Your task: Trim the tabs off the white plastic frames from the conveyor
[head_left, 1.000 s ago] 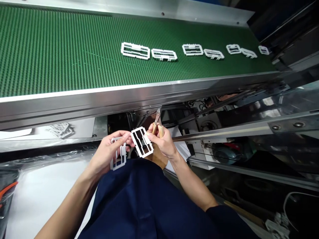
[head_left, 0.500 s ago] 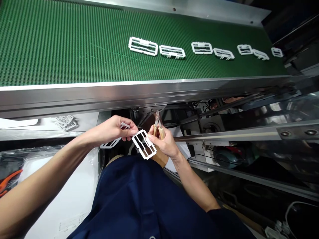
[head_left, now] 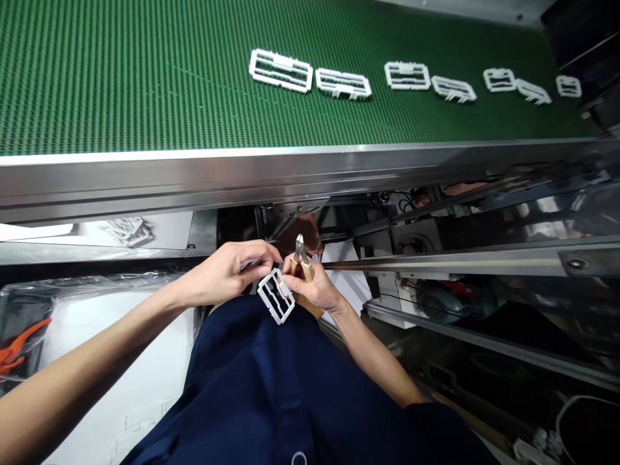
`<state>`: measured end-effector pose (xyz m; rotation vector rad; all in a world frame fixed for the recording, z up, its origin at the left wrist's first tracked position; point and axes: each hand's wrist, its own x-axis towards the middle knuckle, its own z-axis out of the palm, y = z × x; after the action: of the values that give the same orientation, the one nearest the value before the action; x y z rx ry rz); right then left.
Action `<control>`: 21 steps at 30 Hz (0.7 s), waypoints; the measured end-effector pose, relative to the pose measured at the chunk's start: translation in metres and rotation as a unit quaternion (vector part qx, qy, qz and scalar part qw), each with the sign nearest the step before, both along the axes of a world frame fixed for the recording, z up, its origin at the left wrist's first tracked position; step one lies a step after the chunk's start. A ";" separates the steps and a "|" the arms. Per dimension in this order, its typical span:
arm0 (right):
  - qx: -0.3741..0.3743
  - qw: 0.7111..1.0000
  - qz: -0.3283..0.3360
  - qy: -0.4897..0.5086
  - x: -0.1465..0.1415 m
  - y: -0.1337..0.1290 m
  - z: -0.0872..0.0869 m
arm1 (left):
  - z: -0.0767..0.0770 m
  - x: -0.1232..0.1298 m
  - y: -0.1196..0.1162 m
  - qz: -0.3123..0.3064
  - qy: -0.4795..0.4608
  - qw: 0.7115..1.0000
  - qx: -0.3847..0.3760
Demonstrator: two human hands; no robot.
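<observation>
My left hand (head_left: 245,268) is closed, its fingertips pinching the upper corner of a white plastic frame (head_left: 285,290) with slotted openings. A pale piece, mostly hidden, shows between the fingers of that same hand. My right hand (head_left: 317,284) is wrapped around side cutters (head_left: 300,253) with tan handles, their jaws pointing up and away from me. The thumb of this hand rests against the frame's right edge. The frame hangs tilted between both hands, in front of my dark blue clothing.
Beyond a metal rail (head_left: 290,171) lies a green ribbed conveyor belt (head_left: 121,77) bearing several similar white frames (head_left: 283,61). More white pieces (head_left: 126,229) sit on a ledge at left. Below is a plastic-covered white surface (head_left: 116,342) beside an orange-handled tool (head_left: 19,349). Metal bars (head_left: 460,261) run at right.
Both hands have come closer together, and the held frame has turned slightly. The second frame beneath my left hand is now mostly hidden. The cutters have dropped a little lower in view.
</observation>
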<state>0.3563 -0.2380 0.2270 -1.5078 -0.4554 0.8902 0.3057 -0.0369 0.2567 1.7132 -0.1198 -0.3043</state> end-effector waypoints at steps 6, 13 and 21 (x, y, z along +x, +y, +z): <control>-0.001 0.999 0.043 0.004 -0.025 -0.005 -0.015 | -0.006 -0.024 -0.007 -0.038 0.063 0.994 -0.085; -0.247 0.900 0.191 -0.303 -0.007 -0.032 0.044 | 0.002 -0.034 -0.008 -0.056 0.045 0.997 -0.004; -0.340 0.759 0.297 -0.470 0.003 -0.034 0.089 | 0.007 -0.028 -0.013 -0.085 0.048 0.995 0.014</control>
<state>0.3597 -0.2718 0.3158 -2.5461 -1.5443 0.7245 0.2773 -0.0499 0.2639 1.7164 -0.1916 -0.5170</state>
